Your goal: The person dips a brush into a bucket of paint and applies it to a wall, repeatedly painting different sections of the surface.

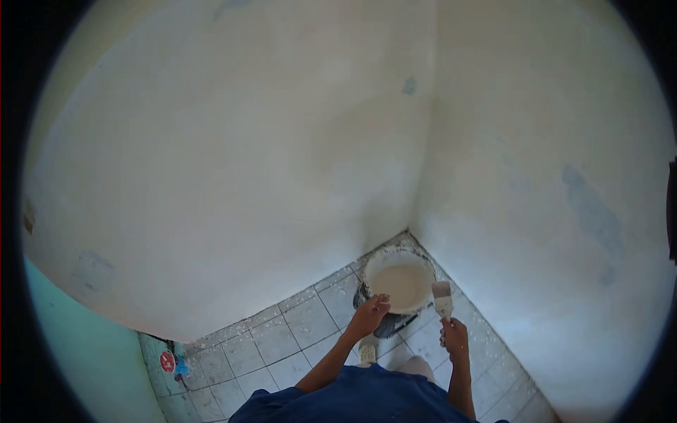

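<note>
My right hand (455, 334) is wrapped round the handle of a putty knife (442, 299), its broad blade pointing up, just right of the bucket. Over the bucket's near rim is my left hand (367, 317), its fingers drawn together. A small pale bit shows at those fingertips, too small to name. The round bucket (428, 266) stands on the floor in the corner, its rim smeared with white. Inside it lies a smooth, cream-coloured paste (400, 285).
Two pale walls (247, 155) meet behind the bucket; the right wall (508, 211) has a bluish patch (592, 211). Splattered tiles (310, 321) cover the floor. A red-and-white round item (168, 362) and a blue one (181, 365) sit at lower left. A dark object (390, 326) lies against the bucket's near side.
</note>
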A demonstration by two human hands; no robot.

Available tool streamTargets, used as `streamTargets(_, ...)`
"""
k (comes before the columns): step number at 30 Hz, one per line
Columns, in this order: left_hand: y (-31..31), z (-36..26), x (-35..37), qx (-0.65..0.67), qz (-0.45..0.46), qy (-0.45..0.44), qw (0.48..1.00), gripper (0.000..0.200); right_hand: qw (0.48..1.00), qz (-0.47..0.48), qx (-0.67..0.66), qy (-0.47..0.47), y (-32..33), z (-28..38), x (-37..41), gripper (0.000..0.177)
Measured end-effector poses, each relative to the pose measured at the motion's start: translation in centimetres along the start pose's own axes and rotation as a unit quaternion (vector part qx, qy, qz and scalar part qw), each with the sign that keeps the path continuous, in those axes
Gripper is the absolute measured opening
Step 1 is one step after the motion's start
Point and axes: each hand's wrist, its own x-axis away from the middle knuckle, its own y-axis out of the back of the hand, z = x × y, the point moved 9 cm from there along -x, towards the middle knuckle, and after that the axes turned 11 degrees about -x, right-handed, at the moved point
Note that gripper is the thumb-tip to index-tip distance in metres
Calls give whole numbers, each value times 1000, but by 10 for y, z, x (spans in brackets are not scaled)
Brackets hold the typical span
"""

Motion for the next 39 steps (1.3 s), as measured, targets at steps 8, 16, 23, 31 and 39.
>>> streamTargets(8,23,-17,-28,29,-74,41,996,35,994,101,26,-36,-28,20,-53,18)
streamTargets(16,2,-3,-44,-24,-151,45,987,33,959,180,209,68,-22,43,-133,28)
streamTargets(23,-8,16,-48,-37,-196,83,976,32,907,307,288,1,-35,9,-171,27)
streamTargets(31,-35,55,-45,32,-163,161,973,35,827,299,465,98,-75,-28,-212,29)
streamTargets(39,-48,89,-78,-150,-86,111,979,43,822,257,499,97,-93,-41,-219,32)
